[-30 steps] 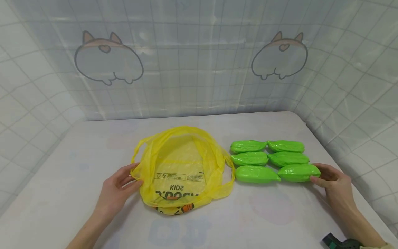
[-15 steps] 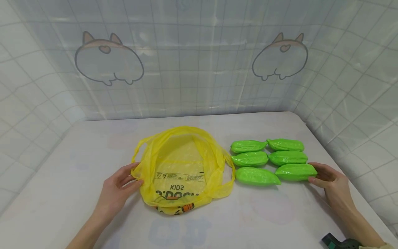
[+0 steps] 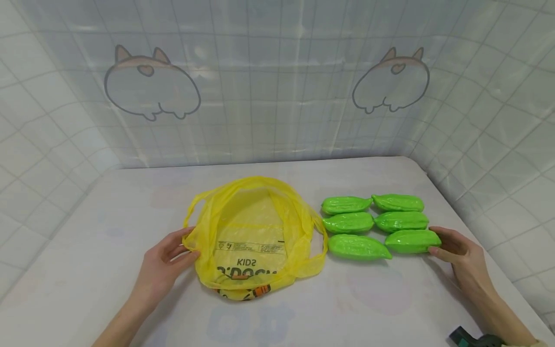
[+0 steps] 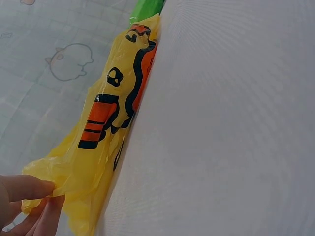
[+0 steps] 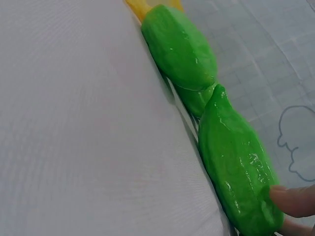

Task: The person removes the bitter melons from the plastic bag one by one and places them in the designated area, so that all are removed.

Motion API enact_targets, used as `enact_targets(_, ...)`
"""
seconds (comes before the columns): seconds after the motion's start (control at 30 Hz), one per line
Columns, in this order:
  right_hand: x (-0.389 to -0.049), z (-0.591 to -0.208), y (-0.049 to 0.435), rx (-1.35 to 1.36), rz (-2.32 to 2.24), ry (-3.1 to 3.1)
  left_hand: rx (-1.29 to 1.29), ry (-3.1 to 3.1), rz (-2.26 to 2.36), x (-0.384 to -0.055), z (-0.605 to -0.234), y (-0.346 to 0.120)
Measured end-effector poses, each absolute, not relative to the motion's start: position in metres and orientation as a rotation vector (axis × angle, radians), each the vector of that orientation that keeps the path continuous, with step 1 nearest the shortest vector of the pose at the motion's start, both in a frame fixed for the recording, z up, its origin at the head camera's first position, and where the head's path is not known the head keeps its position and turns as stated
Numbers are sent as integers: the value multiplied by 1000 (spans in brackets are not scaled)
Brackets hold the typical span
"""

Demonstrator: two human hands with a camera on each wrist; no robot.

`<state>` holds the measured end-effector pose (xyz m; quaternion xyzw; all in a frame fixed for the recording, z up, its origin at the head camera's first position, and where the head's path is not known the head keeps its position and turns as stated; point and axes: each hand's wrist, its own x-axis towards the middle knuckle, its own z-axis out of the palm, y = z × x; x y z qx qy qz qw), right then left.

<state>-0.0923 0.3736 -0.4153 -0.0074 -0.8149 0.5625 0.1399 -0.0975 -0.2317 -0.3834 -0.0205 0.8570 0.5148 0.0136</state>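
Note:
A yellow plastic bag lies with its mouth spread open toward me, and dark lettering shows inside. At its left side my left hand pinches the edge between thumb and fingers; in the left wrist view the fingertips hold the thin film. On the right, several glossy green pod-shaped pieces with tapered ends lie in two columns. My right hand grips the outer end of the front right green pod, thumb on the near side. The front left green pod lies between it and the bag.
Behind the front pods lie the other green pods, close to the bag's right handle. A white table carries everything. White tile-patterned sheeting with two cartoon animal drawings rises behind, and similar sheeting stands at both sides.
My right hand has shifted slightly left with the front right pod. The front left pod has turned a little, its right end now nearer me. The left hand and bag stay put.

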Motion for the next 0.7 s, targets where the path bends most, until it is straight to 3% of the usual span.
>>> enact_targets(0.37,-86,-417,374,-15,1834,-2184,-57,2684,1599,-96,-385,-234)
enact_targets(0.7,-89,-420,372,-49,1721,-2262,-21,2754,1592,-95,-387,-237)
